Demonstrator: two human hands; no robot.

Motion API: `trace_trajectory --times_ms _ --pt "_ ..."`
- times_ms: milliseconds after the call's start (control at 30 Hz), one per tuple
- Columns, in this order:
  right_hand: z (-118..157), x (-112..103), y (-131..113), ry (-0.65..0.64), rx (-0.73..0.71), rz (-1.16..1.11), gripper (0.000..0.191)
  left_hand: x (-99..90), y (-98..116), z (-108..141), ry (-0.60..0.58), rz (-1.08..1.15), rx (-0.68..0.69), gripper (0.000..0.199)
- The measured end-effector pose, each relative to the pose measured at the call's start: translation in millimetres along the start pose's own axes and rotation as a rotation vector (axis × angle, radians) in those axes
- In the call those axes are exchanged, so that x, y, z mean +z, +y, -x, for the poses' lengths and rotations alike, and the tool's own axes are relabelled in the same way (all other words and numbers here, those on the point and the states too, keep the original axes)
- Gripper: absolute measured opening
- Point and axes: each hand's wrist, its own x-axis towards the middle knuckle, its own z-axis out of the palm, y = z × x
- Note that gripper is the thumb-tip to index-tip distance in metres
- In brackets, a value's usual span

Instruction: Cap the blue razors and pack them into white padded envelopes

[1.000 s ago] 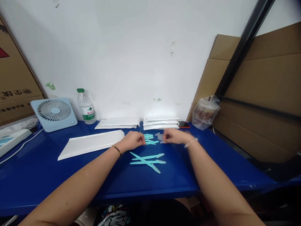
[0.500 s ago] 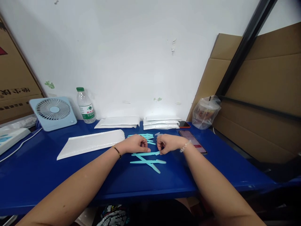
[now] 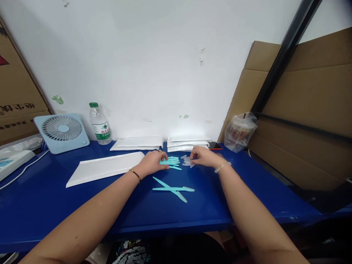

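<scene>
Several turquoise eyebrow razors point(image 3: 173, 163) lie in a small pile mid-table. My left hand point(image 3: 154, 162) is at the pile's left end, thumb and fingers closed around the handle of a razor there. To the right, a small heap of translucent blade caps point(image 3: 186, 161) rests on the table. Over its right edge is my right hand point(image 3: 202, 157), fingertips pinched together; a cap seems to be between them, partly hidden. Nearer me, two more razors cross each other: one level razor point(image 3: 162, 189) and one slanted razor point(image 3: 180, 196), both with pale caps over their blades.
A white padded envelope point(image 3: 107, 167) lies left of my left hand. More white envelopes point(image 3: 137, 142) are stacked along the wall. A blue fan point(image 3: 63, 128), water bottle point(image 3: 101, 126), bagged drink cup point(image 3: 239, 132) and phone point(image 3: 215, 146) stand or lie around the blue table point(image 3: 132, 216).
Both hands have moved away from me and apart. The razor between them has gone from above the crossed pair to the pile with my left hand; my right hand has moved to the caps.
</scene>
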Motion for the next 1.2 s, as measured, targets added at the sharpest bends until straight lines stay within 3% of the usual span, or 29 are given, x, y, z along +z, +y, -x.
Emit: trace_trajectory --times_ms 67,167,300,467,533,733,1033,1100,1200 --pt "2 0 -8 -0.039 -0.046 -0.08 0.013 -2.0 10 4 -0.085 0.078 0.068 0.037" --pt "4 0 -20 -0.112 -0.095 -0.151 0.017 -2.6 28 11 -0.309 0.167 0.181 0.038" --pt "5 -2 -26 -0.173 -0.086 -0.182 0.024 3.3 39 14 -0.468 0.204 0.179 0.03" --pt "5 -1 -27 -0.477 -0.016 -0.388 0.035 6.5 35 10 -0.416 0.224 0.086 0.025" --pt "4 1 -26 -0.515 -0.005 -0.445 0.034 5.0 32 8 -0.361 0.206 0.06 0.025" --pt "1 2 -20 -0.35 0.039 -0.483 0.03 4.5 16 3 -0.168 0.046 0.047 0.025" --pt "-5 14 -11 -0.303 0.015 -0.454 0.024 7.0 8 -2 -0.125 -0.011 0.049 0.026" --pt "-6 13 -2 -0.217 0.055 -0.396 0.022 6.4 5 -2 -0.113 -0.023 0.01 0.026" --pt "-8 13 9 0.011 0.13 -0.265 0.022 3.6 4 -1 -0.036 -0.019 -0.018 0.028"
